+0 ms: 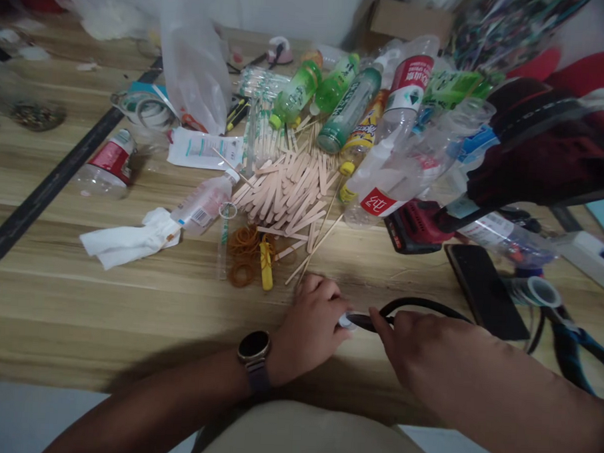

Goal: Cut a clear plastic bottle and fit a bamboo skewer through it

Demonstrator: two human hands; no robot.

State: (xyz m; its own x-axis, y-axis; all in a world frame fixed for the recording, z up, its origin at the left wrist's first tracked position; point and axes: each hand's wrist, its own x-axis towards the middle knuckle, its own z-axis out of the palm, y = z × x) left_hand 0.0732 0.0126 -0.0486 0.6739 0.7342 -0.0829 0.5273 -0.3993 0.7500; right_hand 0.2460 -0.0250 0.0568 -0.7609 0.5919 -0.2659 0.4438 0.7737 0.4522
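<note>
Small white cap (346, 320), lower centre of the frame, just above the table (188, 308) or touching it; the view does not settle which. The left hand (310, 324) grips the cap between thumb and fingers, its other fingers curled; a dark wristwatch (254, 348) is worn on that wrist. The right hand (412, 341) is closed around a dark pointed tool (365, 322), index finger extended along it, the tip meeting the cap. A black cable (423, 302) arcs above the right hand. Above the left hand lie orange rubber bands (244, 244) and, beside them, a yellow-handled implement (265, 265). Centre: a heap of flat wooden sticks (288, 192), with thin skewers (315, 250) at its lower right. Left of the heap: a pinkish bottle (203, 203) on its side, its base near a crumpled white tissue (131, 239). Further left, a clear bottle with a red label (109, 161). Upper centre: two green-tinted bottles (298, 93) and a green cylindrical container (350, 108). Right: a black smartphone (485, 291), a small spool (542, 292) and dark-handled pliers (572, 345). Upper right: a red and black power tool (546, 144), partly blurred. Upper left: a translucent plastic bag (192, 61).
</note>
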